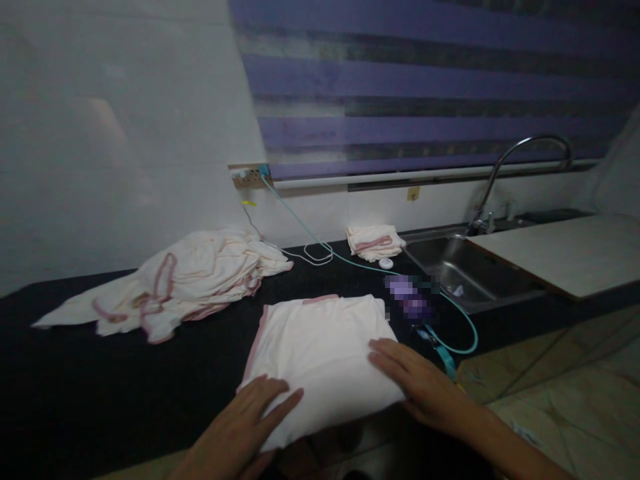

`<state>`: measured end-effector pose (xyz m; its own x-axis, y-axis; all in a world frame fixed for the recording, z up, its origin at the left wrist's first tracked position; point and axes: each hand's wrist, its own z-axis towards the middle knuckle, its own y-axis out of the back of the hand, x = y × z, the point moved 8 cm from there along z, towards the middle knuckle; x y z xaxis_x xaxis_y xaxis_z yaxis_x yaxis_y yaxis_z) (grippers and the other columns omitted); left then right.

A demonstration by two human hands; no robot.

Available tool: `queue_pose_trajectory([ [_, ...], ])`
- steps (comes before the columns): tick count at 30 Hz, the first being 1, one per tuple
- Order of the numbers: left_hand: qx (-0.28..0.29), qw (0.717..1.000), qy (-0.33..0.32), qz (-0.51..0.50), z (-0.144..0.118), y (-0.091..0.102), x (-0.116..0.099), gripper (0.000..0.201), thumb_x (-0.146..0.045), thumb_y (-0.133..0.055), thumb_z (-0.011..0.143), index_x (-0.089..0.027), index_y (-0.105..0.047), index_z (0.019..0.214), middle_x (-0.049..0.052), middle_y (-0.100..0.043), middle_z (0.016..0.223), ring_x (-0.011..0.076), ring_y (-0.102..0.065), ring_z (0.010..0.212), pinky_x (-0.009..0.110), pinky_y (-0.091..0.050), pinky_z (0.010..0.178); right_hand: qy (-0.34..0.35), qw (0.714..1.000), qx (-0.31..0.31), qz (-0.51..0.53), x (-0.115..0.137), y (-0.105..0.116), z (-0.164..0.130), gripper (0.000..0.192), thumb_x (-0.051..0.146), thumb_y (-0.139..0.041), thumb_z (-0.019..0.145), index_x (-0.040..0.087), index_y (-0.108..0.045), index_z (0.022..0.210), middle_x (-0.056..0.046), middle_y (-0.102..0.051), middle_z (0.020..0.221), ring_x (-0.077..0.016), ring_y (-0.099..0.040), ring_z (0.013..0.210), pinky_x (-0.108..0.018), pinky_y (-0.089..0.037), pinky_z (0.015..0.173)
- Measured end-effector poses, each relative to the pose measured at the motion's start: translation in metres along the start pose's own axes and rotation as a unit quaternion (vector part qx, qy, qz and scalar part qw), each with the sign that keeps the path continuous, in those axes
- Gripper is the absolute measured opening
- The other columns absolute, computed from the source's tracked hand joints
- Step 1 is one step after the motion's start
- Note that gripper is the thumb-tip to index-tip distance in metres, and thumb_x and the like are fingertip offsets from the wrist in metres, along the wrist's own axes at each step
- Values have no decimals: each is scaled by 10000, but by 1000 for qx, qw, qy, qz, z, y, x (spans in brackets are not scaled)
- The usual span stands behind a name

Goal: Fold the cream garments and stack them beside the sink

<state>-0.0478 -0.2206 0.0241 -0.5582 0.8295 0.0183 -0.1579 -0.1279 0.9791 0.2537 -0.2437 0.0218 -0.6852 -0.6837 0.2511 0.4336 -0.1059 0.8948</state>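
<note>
Pressing the folded cloth (320,360) flat, left hand (240,427) and right hand (420,383) open-fingered, gripping nothing; looks soft, light and floppy, so we'd grab its pink-trimmed edges.

Single head-worn camera is looking forward and down from close above the dark counter (100,373), facing the wall and striped blind (425,87); the sink (465,273) is sitting at right. No second view is sharing coverage.
</note>
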Motion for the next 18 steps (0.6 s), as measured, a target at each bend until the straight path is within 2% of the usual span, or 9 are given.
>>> queue_pose_trajectory([
  [3,31,999,-33,31,-8,4,8,913,-149,-638,854,-395,-260,1648,28,-398,1667,325,-417,1504,504,-415,1216,13,999,29,-8,-10,-3,-1,1086,-52,-475,632,216,-243,1658,-118,-381,1667,-258,-293,1567,-502,-323,1272],
  [6,59,998,-11,33,-6,2,26,992,-113,-642,800,-420,-232,1650,-3,-361,1686,318,-380,1531,520,-375,1240,47,998,46,-12,-14,-6,0,1048,-55,-476,663,211,-262,1654,-121,-414,1649,-253,-334,1548,-476,-363,1251],
  [10,80,994,70,26,3,-21,47,1237,39,-583,577,-448,-200,1648,6,-349,1693,350,-315,1560,602,-315,1256,99,994,38,-7,-10,-1,2,840,-24,-473,802,189,-371,1608,-155,-533,1555,-266,-478,1454,-483,-451,1171],
  [12,68,994,80,6,7,-33,48,1258,48,-588,541,-460,-235,1637,22,-371,1682,362,-323,1554,619,-293,1260,116,993,19,17,-6,7,4,701,25,-496,859,194,-474,1539,-153,-635,1442,-279,-577,1349,-493,-504,1093],
  [15,42,997,31,-52,16,-35,34,1123,-22,-655,624,-471,-335,1603,34,-395,1667,355,-318,1556,647,-228,1270,89,989,-60,104,-6,26,9,478,87,-533,912,217,-625,1363,-120,-748,1210,-262,-658,1214,-469,-528,1030],
  [17,11,993,5,-115,25,-21,22,888,-142,-688,738,-468,-468,1534,32,-434,1645,350,-310,1562,663,-181,1271,34,975,-136,175,-13,42,13,313,147,-582,940,235,-695,1218,-102,-769,1119,-258,-675,1190,-443,-531,1028],
  [18,-16,986,18,-163,31,-11,20,723,-221,-694,793,-451,-562,1466,34,-497,1601,346,-341,1548,654,-175,1274,-5,963,-171,209,-18,50,15,239,186,-611,946,240,-717,1154,-98,-772,1114,-261,-684,1178,-431,-537,1023],
])
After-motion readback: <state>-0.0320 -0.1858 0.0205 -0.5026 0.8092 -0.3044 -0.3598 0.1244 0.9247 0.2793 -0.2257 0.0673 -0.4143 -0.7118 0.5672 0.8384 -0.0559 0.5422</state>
